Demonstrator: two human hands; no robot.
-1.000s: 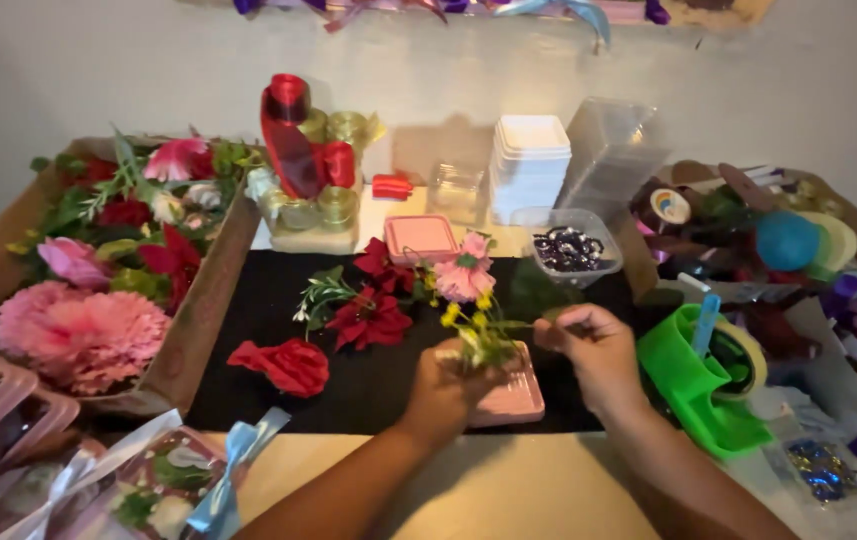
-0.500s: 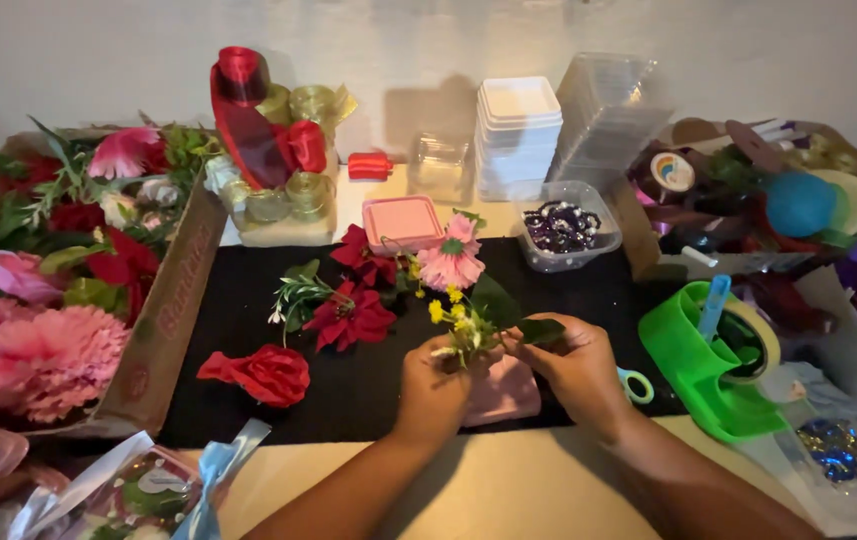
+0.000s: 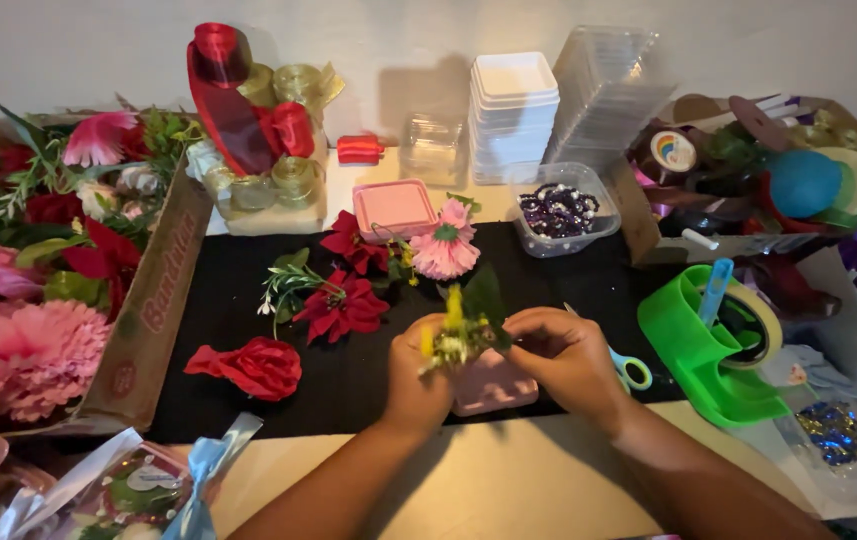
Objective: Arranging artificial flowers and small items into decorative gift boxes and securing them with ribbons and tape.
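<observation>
My left hand (image 3: 416,372) and my right hand (image 3: 566,357) meet over a black mat (image 3: 348,375), both gripping a small sprig of yellow flowers and green leaves (image 3: 460,322). Just under the hands lies a small pink tray (image 3: 493,385). Beyond them on the mat lie red artificial flowers (image 3: 343,305), a pink flower (image 3: 445,248) and a red rose head (image 3: 253,366). Scissors with light blue handles (image 3: 628,368) lie beside my right hand.
A cardboard box of artificial flowers (image 3: 153,300) stands at the left. A green tape dispenser (image 3: 698,345) sits at the right. At the back are ribbon spools (image 3: 248,110), stacked white trays (image 3: 514,110), clear lids (image 3: 603,90), a tub of dark beads (image 3: 560,212) and a pink box (image 3: 393,205).
The hands have drawn closer together around the sprig, and the right hand now grips it from the side. The camera view has shifted slightly.
</observation>
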